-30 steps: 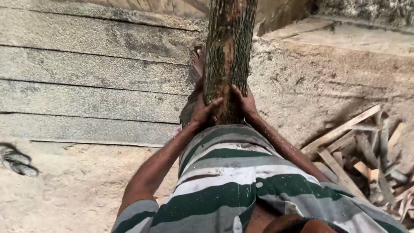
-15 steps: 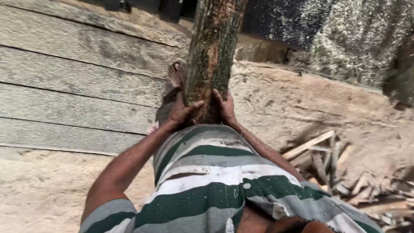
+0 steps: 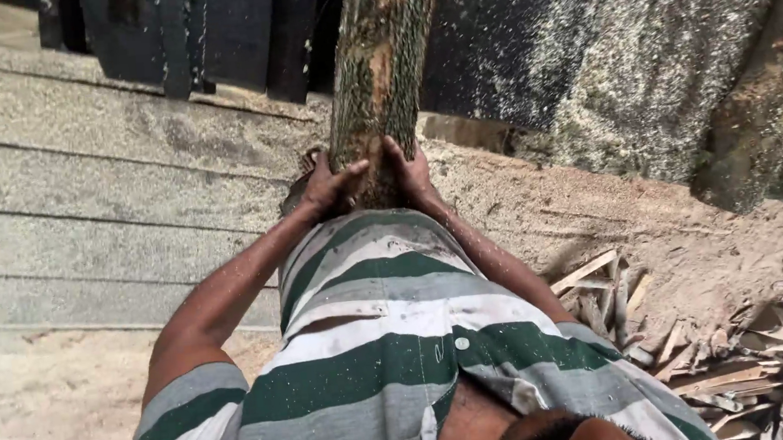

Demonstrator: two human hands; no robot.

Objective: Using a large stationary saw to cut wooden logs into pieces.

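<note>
A rough log (image 3: 383,56) with grey-green bark and bare brown patches reaches away from me toward the top of the head view. Both my hands clasp its near end against my belly. My left hand (image 3: 329,187) wraps the log's left side and my right hand (image 3: 409,171) wraps its right side, fingers curled on the bark. My green, white and grey striped shirt fills the lower middle of the view.
Grey wooden planks (image 3: 79,210) dusted with sawdust lie to the left. A heap of wood offcuts (image 3: 704,344) sits at the lower right. A dark structure (image 3: 196,34) stands ahead, another thick trunk (image 3: 764,112) leans at right. Sawdust covers the ground (image 3: 41,420).
The view has tilted up and shifted forward along the log, bringing the dark structure and sawdust-covered wall into sight. My hands keep the same grip on the log's end.
</note>
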